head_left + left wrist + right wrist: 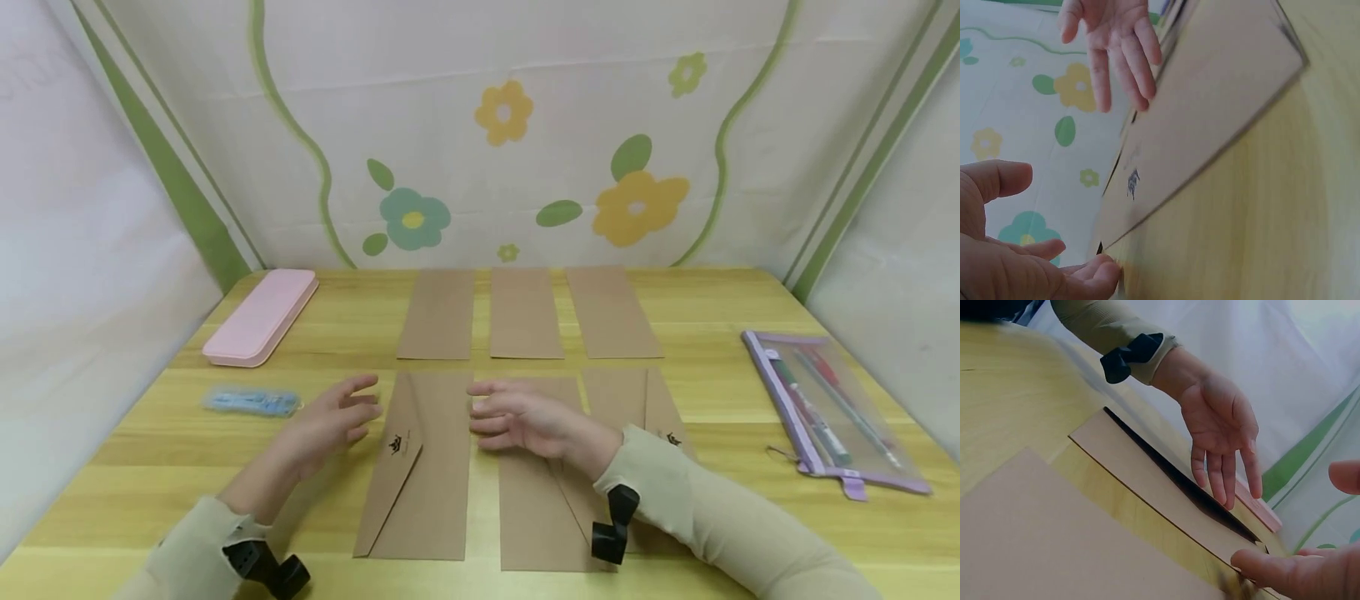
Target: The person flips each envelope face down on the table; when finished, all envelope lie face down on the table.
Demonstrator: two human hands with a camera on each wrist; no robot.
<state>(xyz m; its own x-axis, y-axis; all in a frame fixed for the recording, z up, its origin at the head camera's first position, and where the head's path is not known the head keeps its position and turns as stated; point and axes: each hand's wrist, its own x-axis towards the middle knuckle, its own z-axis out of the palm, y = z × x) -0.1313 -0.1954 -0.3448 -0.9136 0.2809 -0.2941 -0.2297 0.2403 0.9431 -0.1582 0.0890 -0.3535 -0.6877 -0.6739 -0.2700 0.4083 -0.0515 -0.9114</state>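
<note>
Three brown paper envelopes lie in the front row. The left envelope (435, 492) shows a slanted flap with a small dark crown print (395, 445), and its flap edge stands slightly raised in the right wrist view. My left hand (330, 425) hovers by that envelope's left edge, fingers relaxed and holding nothing. Over the upper part of the middle envelope (528, 525) is my right hand (525, 421), its loose fingers spread toward the left envelope with nothing between them. My right forearm and sleeve (720, 500) partly hide the right envelope (618, 400).
Three plain brown paper rectangles, the middle one (525, 312) among them, line the table's back edge. A pink case (262, 317) and a blue item in clear wrapping (252, 402) lie left. At right is a see-through pencil pouch (840, 408) with purple trim, pens inside.
</note>
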